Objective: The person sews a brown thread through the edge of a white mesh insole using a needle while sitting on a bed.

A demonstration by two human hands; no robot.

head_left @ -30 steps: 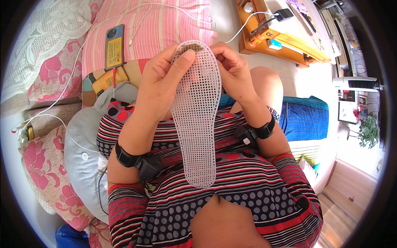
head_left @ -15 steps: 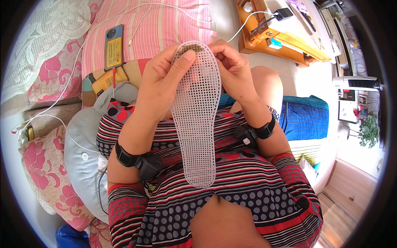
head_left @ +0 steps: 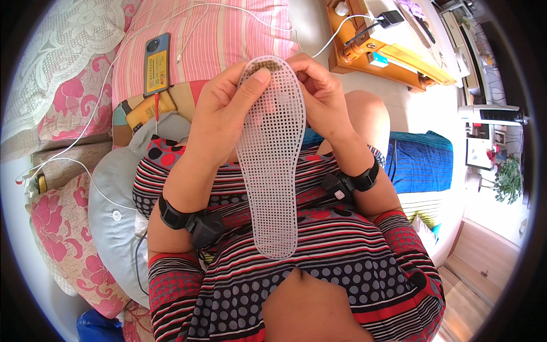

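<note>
A white plastic mesh insole (head_left: 272, 148) hangs upright before my chest, its wide toe end up and its narrow heel end down. Brown stitching (head_left: 268, 66) fills a small patch of the grid at the toe. My left hand (head_left: 219, 111) grips the toe's left side, the thumb pressed on the front by the stitching and the fingers partly behind. At the upper right edge, my right hand (head_left: 326, 94) is closed, thumb and curled fingers together. Its fingertips are tucked behind the insole, so what they pinch is hidden.
A phone (head_left: 157, 62) lies on a pink striped cushion (head_left: 211, 40) at the far left, beside a yellow case (head_left: 149, 112). White cables (head_left: 105, 91) run across there. A wooden table (head_left: 393, 62) stands far right, with blue cloth (head_left: 421, 162) nearer.
Almost nothing differs. The right fingers at the toe edge have shifted very slightly, and the insole stays in the same place in the left hand.
</note>
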